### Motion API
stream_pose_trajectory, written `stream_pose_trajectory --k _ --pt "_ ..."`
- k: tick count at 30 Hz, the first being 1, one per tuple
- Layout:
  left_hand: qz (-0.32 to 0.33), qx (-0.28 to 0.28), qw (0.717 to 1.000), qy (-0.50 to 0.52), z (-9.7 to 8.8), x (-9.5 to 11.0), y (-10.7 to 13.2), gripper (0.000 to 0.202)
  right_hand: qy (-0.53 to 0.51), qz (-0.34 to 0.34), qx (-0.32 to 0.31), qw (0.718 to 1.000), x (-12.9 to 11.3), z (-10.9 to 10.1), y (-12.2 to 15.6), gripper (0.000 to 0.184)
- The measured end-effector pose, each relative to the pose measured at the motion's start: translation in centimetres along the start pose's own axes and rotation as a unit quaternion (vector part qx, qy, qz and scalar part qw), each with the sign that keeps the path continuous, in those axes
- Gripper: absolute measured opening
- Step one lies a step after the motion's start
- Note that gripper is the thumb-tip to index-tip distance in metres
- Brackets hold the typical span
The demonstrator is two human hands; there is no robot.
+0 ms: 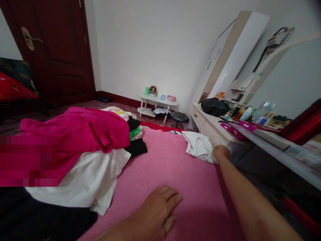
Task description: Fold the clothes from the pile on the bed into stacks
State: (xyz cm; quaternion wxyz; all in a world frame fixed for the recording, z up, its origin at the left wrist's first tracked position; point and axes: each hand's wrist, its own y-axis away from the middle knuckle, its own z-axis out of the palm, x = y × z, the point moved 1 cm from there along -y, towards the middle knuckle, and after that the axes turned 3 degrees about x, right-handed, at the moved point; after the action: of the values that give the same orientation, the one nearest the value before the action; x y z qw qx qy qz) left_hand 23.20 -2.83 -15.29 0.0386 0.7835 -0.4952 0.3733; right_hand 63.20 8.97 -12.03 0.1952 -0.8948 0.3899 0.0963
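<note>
Fingers (pixel 171 198) of my left hand (pixel 156 212) lie stretched out and loosely together, released, holding nothing. The palm is pressed flat on the pink bed cover (pixel 175 167) at 6 o'clock in my view. That wrist comes in from the bottom edge and the hand points toward 1 o'clock. Up at 9 to 10 o'clock from it sits a pile of clothes (pixel 110 140). A magenta top (pixel 75 132) is heaped on a white garment (pixel 85 182), with black and green pieces tucked at its far side. The hand is near the pile but not touching it.

My right arm runs straight out from the lower right corner toward 11 o'clock. The right hand (pixel 221 152) is at about 4 o'clock in my view. It is clenched against the near edge of a crumpled white cloth (pixel 198 145), grasping it, though the fingertips are hidden under the fabric. The cloth lies on the bed cover at its right edge, just beside the table (pixel 209 121).

On that table, at 2 o'clock from the hand, are a black bag (pixel 215 106) and some pink boxes (pixel 232 129). Their labels are too small to read. White lettering on the bed's red far border is also illegible.
</note>
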Motion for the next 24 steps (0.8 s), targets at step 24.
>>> stream_pose_trajectory --k 24 --pt "0.069 0.062 0.995 -0.032 1.0 -0.5 0.7 0.037 0.149 -0.102 -0.046 0.983 -2.8 4.4 15.1 0.067"
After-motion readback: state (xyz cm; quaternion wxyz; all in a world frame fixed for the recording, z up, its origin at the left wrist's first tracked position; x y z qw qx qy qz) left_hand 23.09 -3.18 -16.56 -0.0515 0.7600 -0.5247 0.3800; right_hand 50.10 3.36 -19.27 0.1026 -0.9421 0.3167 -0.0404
